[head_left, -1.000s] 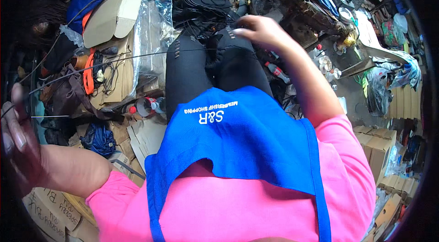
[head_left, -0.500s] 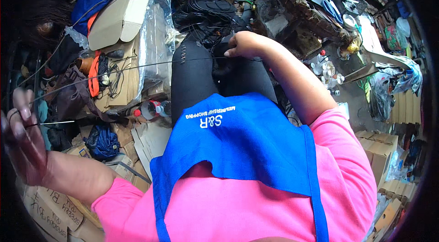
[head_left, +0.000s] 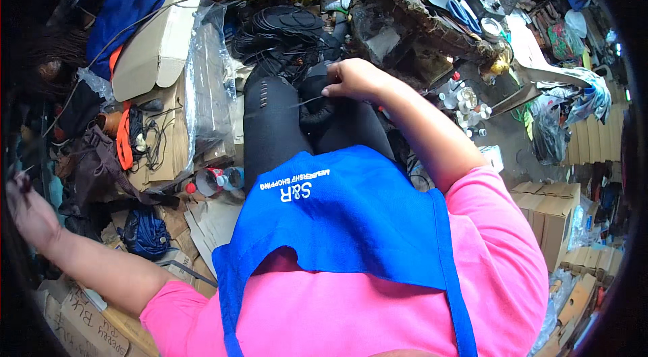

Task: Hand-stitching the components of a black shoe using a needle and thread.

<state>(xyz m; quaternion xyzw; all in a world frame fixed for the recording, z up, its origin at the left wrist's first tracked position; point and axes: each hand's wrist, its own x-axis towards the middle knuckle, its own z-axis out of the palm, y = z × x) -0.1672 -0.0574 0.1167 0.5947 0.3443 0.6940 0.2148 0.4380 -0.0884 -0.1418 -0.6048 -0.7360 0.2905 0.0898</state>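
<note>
Far out to the left, my left hand [head_left: 34, 214] is blurred at the picture's dark rim. Its fingers are bunched round something thin and dark, the end of the dark thread; a thin pointed tool seen there a moment ago is hardly discernible. Between my thighs sits a black shoe [head_left: 316, 116], partly hidden against my black trousers. My right hand [head_left: 354, 79] grips its upper edge, thumb and fingers closed. From beside the right thumb a short stretch of thread [head_left: 307, 102] shows, heading left across my thigh before it blurs away.
A blue apron [head_left: 351, 222] covers my lap. To the left lie flattened cardboard [head_left: 158, 40], a brown bag [head_left: 98, 154] and a blue bundle [head_left: 145, 230]. Coiled black material [head_left: 287, 23] lies beyond my knees. A cluttered workbench [head_left: 412, 6] and plastic bottles [head_left: 466, 100] are at right.
My left hand has swung farther out to the left and lower, drawing the thread away. My right hand stays at the shoe. The whole view has shifted slightly.
</note>
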